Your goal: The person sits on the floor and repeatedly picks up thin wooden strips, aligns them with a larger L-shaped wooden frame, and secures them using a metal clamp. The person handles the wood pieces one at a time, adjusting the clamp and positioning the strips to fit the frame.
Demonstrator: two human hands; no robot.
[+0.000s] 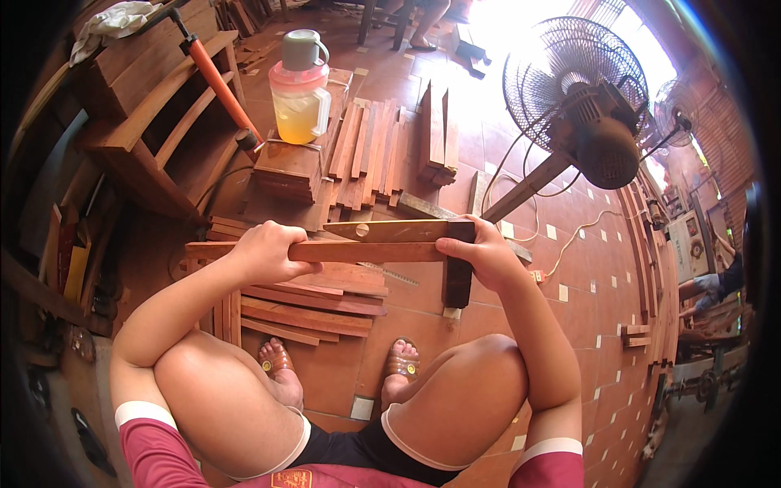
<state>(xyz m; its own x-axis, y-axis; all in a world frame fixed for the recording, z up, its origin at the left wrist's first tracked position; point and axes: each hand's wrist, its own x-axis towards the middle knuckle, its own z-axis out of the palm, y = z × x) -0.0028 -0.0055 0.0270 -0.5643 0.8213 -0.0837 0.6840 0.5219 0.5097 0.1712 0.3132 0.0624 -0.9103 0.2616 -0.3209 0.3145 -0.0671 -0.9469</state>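
My left hand (264, 252) grips a long reddish wooden slat (366, 252) held level in front of my knees. My right hand (484, 256) holds a try square (407, 232) against the slat's right end; its pale blade lies along the slat's top and its dark wooden stock (457, 281) hangs down past my fingers. Below the slat, more reddish slats (313, 309) lie stacked on the tiled floor by my sandalled feet.
A jug of yellow liquid (299, 85) stands on a wood block. Cut wood strips (378, 150) lie beyond it. A standing fan (582, 93) is at right, a wooden chair frame (154, 122) at left. Another person (716, 285) is at the far right.
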